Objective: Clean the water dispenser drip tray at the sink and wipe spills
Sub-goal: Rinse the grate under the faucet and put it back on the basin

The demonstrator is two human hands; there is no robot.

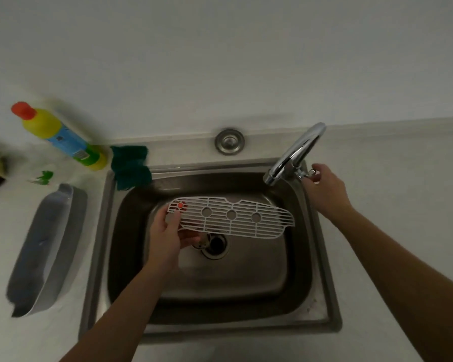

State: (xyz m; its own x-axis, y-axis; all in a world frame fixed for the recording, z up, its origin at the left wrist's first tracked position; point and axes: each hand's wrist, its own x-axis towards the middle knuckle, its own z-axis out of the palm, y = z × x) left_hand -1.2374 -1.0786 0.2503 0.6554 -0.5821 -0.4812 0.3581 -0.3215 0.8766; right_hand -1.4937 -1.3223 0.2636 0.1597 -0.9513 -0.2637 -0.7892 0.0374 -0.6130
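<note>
My left hand grips the left end of a white slotted drip tray grate, holding it flat over the steel sink basin, above the drain. The grate has three round holes and a red float at its left end. My right hand is curled round the handle of the chrome faucet at the sink's back right. No water is visibly running. The grey drip tray basin lies on the white counter to the left of the sink.
A yellow detergent bottle with a red cap stands at the back left. A green scouring sponge sits on the sink's back left corner. A round steel plug sits behind the basin. The white wall rises behind.
</note>
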